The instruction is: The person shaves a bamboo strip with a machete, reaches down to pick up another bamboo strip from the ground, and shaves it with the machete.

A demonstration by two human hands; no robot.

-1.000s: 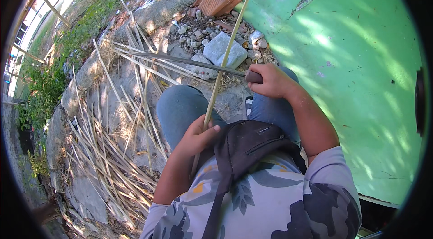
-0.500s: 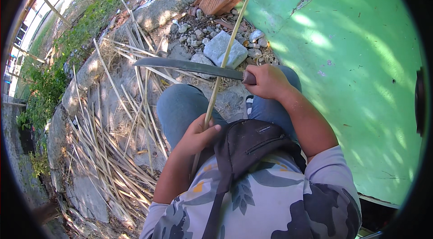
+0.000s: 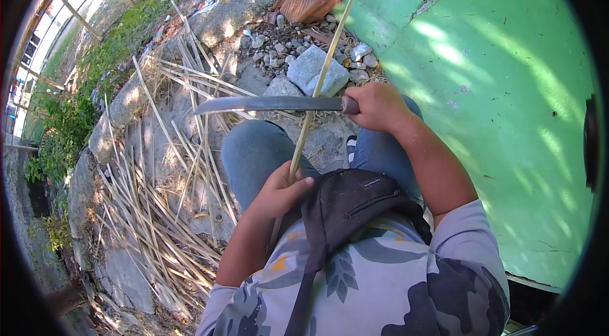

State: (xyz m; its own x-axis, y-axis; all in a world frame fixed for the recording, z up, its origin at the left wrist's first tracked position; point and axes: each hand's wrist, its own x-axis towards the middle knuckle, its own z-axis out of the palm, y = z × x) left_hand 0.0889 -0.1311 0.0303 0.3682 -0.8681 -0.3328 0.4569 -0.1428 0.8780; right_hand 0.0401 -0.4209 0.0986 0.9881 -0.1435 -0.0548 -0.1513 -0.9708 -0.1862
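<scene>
My left hand (image 3: 284, 190) is closed round the lower part of a long pale wooden strip (image 3: 323, 69), which slants up and away from my lap. My right hand (image 3: 379, 106) grips the dark handle of a machete (image 3: 266, 104). Its long grey blade points left and crosses the strip above my left hand. The blade appears to touch the strip; how deep it bites, if at all, I cannot tell. The strip's lower end runs down past my left hand beside a black bag (image 3: 358, 203) on my lap.
Many similar strips (image 3: 152, 228) lie in a loose pile on the ground to the left. Ahead are a pale stone block (image 3: 317, 71), gravel (image 3: 279, 50) and stacked orange roof tiles (image 3: 309, 0). A green wall (image 3: 507, 82) stands close on the right.
The machete's tip has swung slightly toward me, so the blade lies more level across the strip. My right hand has shifted slightly; my left hand stays in place.
</scene>
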